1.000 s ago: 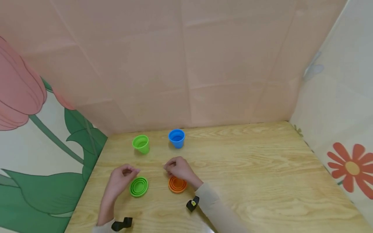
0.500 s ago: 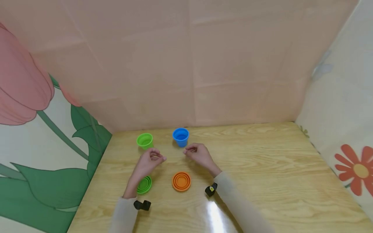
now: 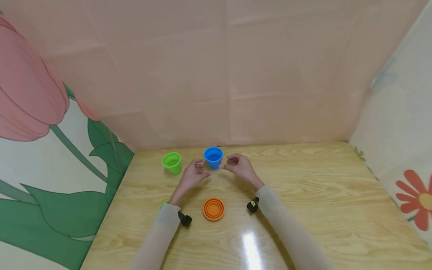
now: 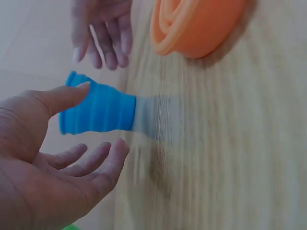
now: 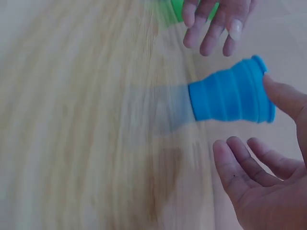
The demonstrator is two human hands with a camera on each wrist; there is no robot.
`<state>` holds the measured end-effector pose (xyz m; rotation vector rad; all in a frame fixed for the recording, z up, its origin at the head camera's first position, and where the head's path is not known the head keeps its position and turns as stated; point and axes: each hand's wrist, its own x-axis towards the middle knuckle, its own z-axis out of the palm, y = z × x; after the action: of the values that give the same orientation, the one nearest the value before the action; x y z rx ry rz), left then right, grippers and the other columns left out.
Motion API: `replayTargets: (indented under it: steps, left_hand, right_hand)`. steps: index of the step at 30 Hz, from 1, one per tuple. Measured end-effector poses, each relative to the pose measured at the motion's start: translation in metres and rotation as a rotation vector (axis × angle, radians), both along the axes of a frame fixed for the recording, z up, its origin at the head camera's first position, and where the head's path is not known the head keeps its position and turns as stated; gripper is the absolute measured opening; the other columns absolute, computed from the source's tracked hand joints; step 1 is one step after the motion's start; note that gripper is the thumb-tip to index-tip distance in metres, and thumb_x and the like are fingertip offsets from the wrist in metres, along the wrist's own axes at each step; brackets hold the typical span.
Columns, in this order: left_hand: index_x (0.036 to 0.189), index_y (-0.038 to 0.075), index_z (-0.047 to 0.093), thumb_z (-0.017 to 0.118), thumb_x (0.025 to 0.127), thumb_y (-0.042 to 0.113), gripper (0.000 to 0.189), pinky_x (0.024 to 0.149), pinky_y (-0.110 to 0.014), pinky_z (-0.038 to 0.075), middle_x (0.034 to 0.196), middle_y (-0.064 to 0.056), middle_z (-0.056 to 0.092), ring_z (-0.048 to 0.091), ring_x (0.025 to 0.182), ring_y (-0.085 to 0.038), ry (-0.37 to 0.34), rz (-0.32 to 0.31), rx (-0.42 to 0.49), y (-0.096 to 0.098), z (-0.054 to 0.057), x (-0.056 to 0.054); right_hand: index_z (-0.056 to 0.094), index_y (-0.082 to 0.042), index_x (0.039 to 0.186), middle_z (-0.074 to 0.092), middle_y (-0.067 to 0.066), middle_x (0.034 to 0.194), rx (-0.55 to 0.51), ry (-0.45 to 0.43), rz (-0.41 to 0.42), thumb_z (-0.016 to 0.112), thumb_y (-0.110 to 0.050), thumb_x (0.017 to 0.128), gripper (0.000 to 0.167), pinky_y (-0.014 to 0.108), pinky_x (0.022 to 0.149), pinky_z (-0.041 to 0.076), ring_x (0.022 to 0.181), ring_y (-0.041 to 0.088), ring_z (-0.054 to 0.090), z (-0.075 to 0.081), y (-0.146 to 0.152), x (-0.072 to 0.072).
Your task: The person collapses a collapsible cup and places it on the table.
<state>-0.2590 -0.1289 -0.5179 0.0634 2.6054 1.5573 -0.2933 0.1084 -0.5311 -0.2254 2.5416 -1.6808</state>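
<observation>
A blue collapsible cup (image 3: 213,159) stands expanded and upright near the back edge of the table. My left hand (image 3: 193,175) is at its left front, thumb and fingers spread apart with nothing held. On the cup's other side my right hand (image 3: 241,167) is spread likewise, its thumb tip overlapping the cup's edge in the head view. Both wrist views show the ribbed blue cup (image 4: 98,108) between the two hands, with a gap between it and the curved fingers. To the left, a green collapsible cup (image 3: 172,163) also stands expanded.
A folded-flat orange collapsible cup (image 3: 213,209) lies in front of the blue one, between the forearms. Another green folded cup (image 3: 164,203) is mostly hidden under the left wrist. A pink backdrop (image 3: 216,75) rises behind the table (image 3: 320,202).
Both hands have moved forward from beside the flat green and orange cups to either side of the blue cup. The cups stay put; the head view has shifted slightly.
</observation>
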Motion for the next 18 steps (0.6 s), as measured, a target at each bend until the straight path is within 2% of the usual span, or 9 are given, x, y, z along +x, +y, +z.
replayTargets:
  steps: [3,8,12,18]
  left_hand:
    - [0.155,0.002,0.043,0.083,0.091,0.019,0.077,0.109,-0.057,0.056,0.146,-0.026,0.06,0.064,0.13,-0.042,0.026,-0.008,0.018,0.005,-0.004,-0.012]
    - [0.155,0.003,0.042,0.085,0.089,0.017,0.08,0.116,-0.058,0.051,0.149,-0.024,0.059,0.06,0.136,-0.042,0.065,-0.051,0.042,0.013,-0.01,-0.023]
    - [0.153,0.002,0.045,0.086,0.088,0.016,0.077,0.117,-0.056,0.051,0.147,-0.023,0.06,0.06,0.136,-0.04,0.092,-0.046,0.046,0.016,-0.012,-0.027]
    - [0.151,0.001,0.046,0.086,0.088,0.013,0.075,0.116,-0.055,0.052,0.148,-0.023,0.059,0.06,0.135,-0.04,0.1,-0.028,0.108,0.02,-0.01,-0.027]
  right_hand:
    - [0.06,0.005,0.139,0.071,0.022,0.13,-0.002,0.001,0.012,0.085,-0.027,0.09,0.064,0.048,0.102,0.062,0.117,0.036,0.071,-0.001,0.003,-0.007]
    - [0.051,0.002,0.15,0.063,0.022,0.146,-0.042,-0.019,0.068,0.084,-0.027,0.091,0.074,0.053,0.113,0.055,0.133,0.039,0.064,0.0,0.006,-0.013]
    - [0.048,0.001,0.153,0.061,0.022,0.149,-0.071,-0.032,0.102,0.085,-0.027,0.09,0.078,0.052,0.115,0.053,0.136,0.039,0.062,-0.001,0.005,-0.016]
    - [0.049,0.0,0.152,0.063,0.021,0.146,-0.088,-0.018,0.126,0.087,-0.031,0.088,0.081,0.051,0.111,0.056,0.134,0.038,0.064,-0.006,0.005,-0.021]
